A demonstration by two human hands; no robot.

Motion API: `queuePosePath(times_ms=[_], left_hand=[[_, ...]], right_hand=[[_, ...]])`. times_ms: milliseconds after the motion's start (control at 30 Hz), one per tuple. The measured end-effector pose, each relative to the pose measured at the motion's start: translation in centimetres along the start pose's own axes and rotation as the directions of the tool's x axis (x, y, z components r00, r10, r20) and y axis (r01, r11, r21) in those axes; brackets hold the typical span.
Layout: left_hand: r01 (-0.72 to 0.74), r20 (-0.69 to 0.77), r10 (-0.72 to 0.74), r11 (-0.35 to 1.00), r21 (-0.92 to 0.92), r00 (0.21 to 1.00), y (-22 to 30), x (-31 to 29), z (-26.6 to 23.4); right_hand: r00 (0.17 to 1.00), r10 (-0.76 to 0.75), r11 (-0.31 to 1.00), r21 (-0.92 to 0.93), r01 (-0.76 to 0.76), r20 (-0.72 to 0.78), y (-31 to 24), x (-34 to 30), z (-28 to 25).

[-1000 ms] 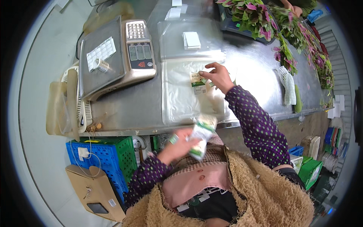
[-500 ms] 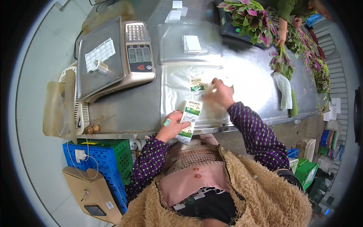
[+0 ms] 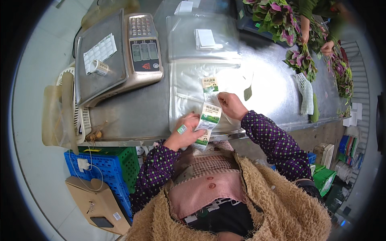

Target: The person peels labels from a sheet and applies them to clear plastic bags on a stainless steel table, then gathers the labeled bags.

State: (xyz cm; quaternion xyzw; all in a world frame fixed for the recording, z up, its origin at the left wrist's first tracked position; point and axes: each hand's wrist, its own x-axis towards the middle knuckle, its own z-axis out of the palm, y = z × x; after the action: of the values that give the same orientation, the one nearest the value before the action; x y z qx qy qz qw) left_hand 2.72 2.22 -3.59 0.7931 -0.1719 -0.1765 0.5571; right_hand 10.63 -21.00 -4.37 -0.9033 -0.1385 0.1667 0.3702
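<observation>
My left hand (image 3: 184, 133) holds a strip of printed green-and-cream labels (image 3: 210, 116) near the front edge of the metal table, thumb on its face and the lower part hanging over the edge. A small green-and-white sticker is on the back of that hand. My right hand (image 3: 233, 106) is closed in a pinch at the strip's upper right corner. Under both hands lies a pile of clear plastic bags (image 3: 187, 84). One similar label (image 3: 210, 85) lies flat on the top bag, just beyond the strip.
A scale (image 3: 144, 48) stands left, carrying a sheet of round stickers (image 3: 100, 52) and a small roll (image 3: 99, 68). White cards (image 3: 206, 38) lie on farther bags. A loose leaf (image 3: 248, 92), a white foam net (image 3: 305, 94) and purple-green leafy bunches (image 3: 277, 20) are right, by a co-worker's hands (image 3: 327, 48).
My right hand, blurred before, has come slightly down and left to the strip's corner. The loose leaf now shows beside it. One co-worker's hand has moved away from the bunch.
</observation>
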Motion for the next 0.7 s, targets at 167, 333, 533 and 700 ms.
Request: queuePosePath(times_ms=[167, 333, 533, 700], left_hand=[[-0.024, -0.011, 0.025, 0.998, 0.049, 1.000, -1.7, -0.7, 0.6], [0.103, 0.094, -0.102, 0.995, -0.001, 0.990, 0.2, -1.5, 0.5], [-0.174, 0.058, 0.176, 0.984, -0.028, 0.983, 3.8, -2.1, 1.5], [-0.204, -0.029, 0.207, 0.976, 0.071, 0.978, 3.1, 0.6, 0.8]], right_hand=[[0.994, -0.065, 0.984, -0.173, 0.049, -0.091, -1.3, 3.5, -3.2], [0.985, -0.130, 0.916, -0.394, 0.075, -0.113, -1.1, 4.1, -0.2], [0.979, -0.118, 0.934, -0.354, 0.051, -0.169, -1.5, 3.5, 1.1], [0.989, -0.078, 0.948, -0.316, 0.034, -0.128, -1.2, 3.6, 1.0]])
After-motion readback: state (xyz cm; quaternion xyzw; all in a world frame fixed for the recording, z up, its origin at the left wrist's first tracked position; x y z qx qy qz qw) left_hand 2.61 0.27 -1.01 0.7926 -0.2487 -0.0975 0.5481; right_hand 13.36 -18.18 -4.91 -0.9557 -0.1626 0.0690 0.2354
